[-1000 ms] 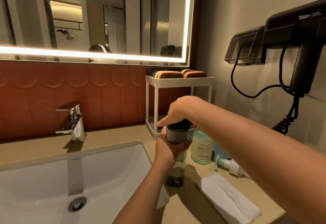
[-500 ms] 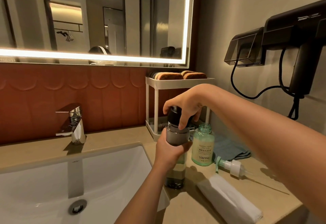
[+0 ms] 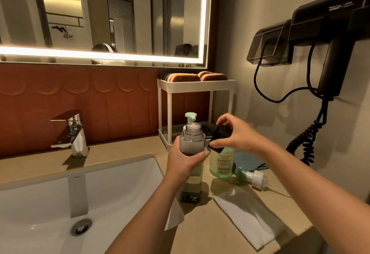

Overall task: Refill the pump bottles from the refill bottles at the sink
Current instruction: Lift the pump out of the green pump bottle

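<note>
Vanity (image 3: 200, 231), left hand (image 3: 183, 161) gripping bottle (image 3: 192, 140), cap (image 3: 219, 138) pinched

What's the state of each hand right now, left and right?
Left hand: closed, gripping the uncapped clear bottle.
Right hand: closed, pinching the black cap.

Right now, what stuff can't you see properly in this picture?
Head view, green bottle: its neck is hidden behind the right hand and black cap.
Head view, back pump bottle: only the pump top shows; the grey bottle in the left hand covers the rest.
Head view, hair dryer: cut off by the right edge.
</note>
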The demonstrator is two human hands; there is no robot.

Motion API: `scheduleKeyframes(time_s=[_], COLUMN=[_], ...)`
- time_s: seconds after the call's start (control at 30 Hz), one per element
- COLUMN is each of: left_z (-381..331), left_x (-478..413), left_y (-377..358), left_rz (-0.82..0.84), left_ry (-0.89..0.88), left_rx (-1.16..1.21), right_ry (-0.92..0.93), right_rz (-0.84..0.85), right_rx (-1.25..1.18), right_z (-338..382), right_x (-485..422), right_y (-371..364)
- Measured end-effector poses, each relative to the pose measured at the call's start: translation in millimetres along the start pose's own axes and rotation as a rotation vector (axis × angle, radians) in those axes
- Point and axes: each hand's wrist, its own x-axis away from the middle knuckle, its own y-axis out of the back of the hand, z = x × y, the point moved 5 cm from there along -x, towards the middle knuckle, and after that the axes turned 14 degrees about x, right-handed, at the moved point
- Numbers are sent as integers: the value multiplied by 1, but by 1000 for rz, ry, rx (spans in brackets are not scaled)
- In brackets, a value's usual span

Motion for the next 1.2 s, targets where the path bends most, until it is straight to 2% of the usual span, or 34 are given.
scheduleKeyframes(time_s=[0.07,0.17,0.43,0.57,0.73,0.9,1.0,1.2], left_z=[0,1,0,-2,-6,-9,-8,2], left_x=[0,1,3,1,-5,-15,-27,-51], left_y=[0,0,0,6,22,40,47,53], left_rz=[-7,-22,-27,-19,-41,-94,-91,-59], left_ry=[-12,-15,-50,-49,-63,-89,-85,-63], left_rx=[-8,-11,-57,-86,-116,-145,-158,-181], right_ry=[-56,-101,-213,-189,-151,-86,-25,-106], right_rz=[12,67,-11,-14,-18,-115,-186,-143], right_rx=[-35,62,197,248,480,215,140,43], right_z=[-17,-34,-57,-58,-51,-25,-2,17], right_x=[11,25,33,33,37,26,4,-53], right_y=[-19,-50,-102,-108,-98,-75,-62,-59])
